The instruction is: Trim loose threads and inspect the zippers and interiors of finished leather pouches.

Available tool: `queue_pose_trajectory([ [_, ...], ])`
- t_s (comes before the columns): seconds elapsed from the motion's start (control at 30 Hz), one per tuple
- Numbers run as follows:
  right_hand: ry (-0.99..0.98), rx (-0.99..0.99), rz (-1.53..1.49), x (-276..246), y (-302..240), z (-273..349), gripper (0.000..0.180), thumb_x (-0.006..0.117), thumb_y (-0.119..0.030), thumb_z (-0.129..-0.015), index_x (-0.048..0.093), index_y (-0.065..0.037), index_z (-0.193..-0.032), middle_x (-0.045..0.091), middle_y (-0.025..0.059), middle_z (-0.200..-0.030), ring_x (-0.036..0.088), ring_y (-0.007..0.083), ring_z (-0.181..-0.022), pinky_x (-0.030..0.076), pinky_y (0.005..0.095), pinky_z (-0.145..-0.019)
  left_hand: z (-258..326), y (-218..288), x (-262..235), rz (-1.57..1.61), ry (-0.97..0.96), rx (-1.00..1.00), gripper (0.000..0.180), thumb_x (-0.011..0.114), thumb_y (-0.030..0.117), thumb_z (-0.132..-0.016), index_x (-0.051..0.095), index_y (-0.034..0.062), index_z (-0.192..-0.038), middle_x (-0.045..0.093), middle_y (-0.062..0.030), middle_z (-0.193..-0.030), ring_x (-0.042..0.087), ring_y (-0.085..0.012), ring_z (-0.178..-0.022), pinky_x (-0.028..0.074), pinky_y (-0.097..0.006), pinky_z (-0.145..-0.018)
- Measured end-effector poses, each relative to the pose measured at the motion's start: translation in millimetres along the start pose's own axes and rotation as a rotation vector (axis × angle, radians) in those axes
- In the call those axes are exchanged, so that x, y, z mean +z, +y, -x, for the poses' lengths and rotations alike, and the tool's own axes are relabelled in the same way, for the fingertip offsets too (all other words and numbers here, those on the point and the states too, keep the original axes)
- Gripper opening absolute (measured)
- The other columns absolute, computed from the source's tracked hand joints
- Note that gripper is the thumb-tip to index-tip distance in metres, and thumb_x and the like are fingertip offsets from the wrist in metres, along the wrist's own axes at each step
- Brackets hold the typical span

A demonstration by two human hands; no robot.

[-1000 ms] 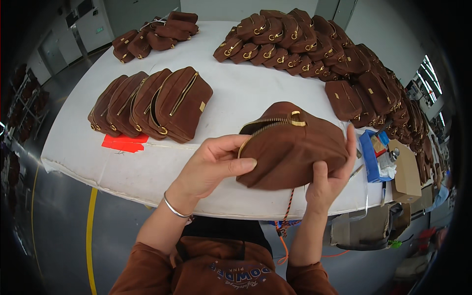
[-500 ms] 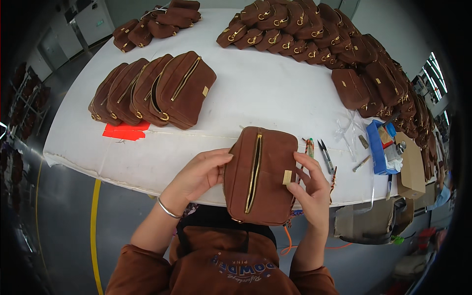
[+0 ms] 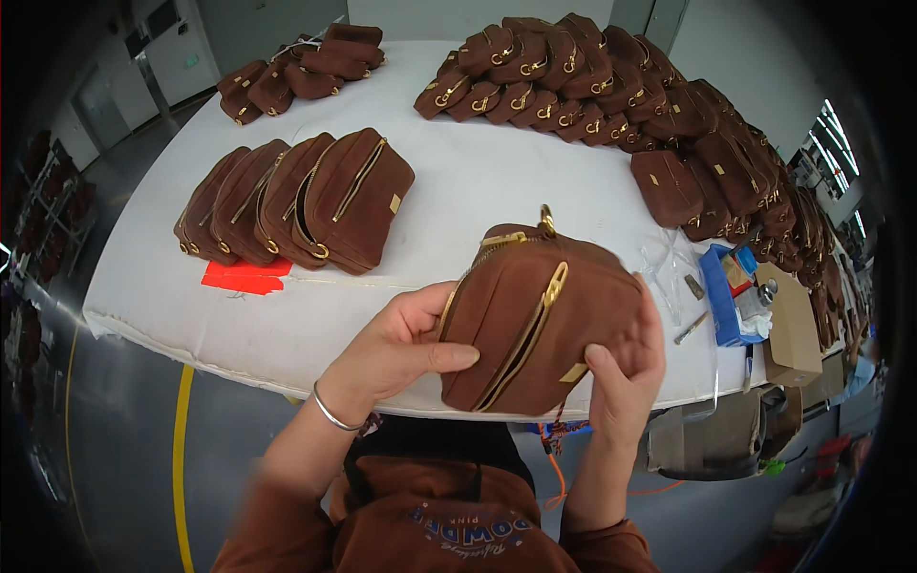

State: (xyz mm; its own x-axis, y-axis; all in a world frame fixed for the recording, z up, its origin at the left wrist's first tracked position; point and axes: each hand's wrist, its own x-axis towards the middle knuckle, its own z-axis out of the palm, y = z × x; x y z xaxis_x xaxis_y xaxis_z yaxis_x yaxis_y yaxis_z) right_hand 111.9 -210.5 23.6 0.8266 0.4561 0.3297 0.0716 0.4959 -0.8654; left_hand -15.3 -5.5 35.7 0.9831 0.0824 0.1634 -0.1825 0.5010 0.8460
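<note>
Between my two hands I hold a brown zippered bag (image 3: 511,320), raised over the table's near edge and tilted. It has a gold zipper down its front, a small gold plate low on the right and a gold ring at the top. My left hand (image 3: 406,349) grips its left side, thumb lying on the front. On the right side, my right hand (image 3: 626,358) has its thumb beside the gold plate and its fingers wrapped round the edge. Left of the held bag, several similar brown bags (image 3: 368,205) lean in a row, partly on a red sheet (image 3: 244,277).
A large heap of brown bags (image 3: 573,72) covers the white table's (image 3: 497,172) far right, with a smaller group (image 3: 310,72) at far left. At right stand a blue bin (image 3: 721,296) with small supplies and a cardboard box (image 3: 791,329). A pen (image 3: 690,328) lies nearby.
The bag has been tipped and turned in my hands, so its top end and gold ring now show. My left thumb has come onto its front. My view has tilted up slightly.
</note>
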Motion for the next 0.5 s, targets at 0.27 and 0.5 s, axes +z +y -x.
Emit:
queue_pose_trajectory([
  [0.27, -0.037, -0.114, 0.149, 3.1, 17.9, -20.7, 0.073, 0.070, 0.010, -0.078, 0.036, 0.009, -0.142, 0.046, 0.0195, -0.140, 0.046, 0.0271, -0.131, 0.037, 0.0386, -0.110, -25.2, -9.2, -6.1, -0.214, 0.163, 0.045, 0.063, 0.053, -0.013, -0.072, 0.050, -0.0043, -0.134, 0.064, -0.0059, -0.116, 0.061, -0.0110, -0.103, 0.051, -0.025, -0.085],
  [0.5, -0.091, 0.002, 0.178, 1.1, 38.0, -35.9, 0.064, 0.064, -0.003, -0.091, 0.031, 0.009, -0.144, 0.046, 0.0191, -0.141, 0.048, 0.0250, -0.129, 0.038, 0.0370, -0.108, -41.2, -1.8, -8.2, -0.204, 0.256, 0.008, 0.068, 0.053, -0.011, -0.071, 0.048, -0.0019, -0.138, 0.062, -0.0068, -0.121, 0.060, -0.0131, -0.105, 0.049, -0.027, -0.088],
])
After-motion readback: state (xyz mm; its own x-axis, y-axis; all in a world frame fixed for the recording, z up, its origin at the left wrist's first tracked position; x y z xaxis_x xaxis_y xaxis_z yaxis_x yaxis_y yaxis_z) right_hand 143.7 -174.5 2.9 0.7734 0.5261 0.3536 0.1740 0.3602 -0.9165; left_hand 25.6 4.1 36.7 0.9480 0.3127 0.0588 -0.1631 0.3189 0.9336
